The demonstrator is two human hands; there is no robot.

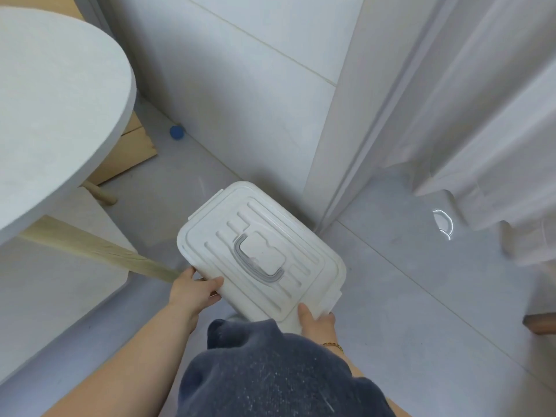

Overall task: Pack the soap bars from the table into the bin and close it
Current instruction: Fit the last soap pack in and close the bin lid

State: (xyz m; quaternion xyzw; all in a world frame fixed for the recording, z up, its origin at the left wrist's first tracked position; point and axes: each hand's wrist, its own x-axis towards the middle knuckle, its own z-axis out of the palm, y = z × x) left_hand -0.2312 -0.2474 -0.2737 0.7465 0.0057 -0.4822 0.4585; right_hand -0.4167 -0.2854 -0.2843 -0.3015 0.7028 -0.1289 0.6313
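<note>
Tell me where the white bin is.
The bin is mid head view, by the wall corner, right of the round table; left hand and right hand hold its near edge.

No readable text, label, brand or number anywhere.

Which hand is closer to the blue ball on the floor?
Left. The left hand grips the lid at its left edge, toward the blue ball; the right hand grips the opposite corner, farther away.
</note>
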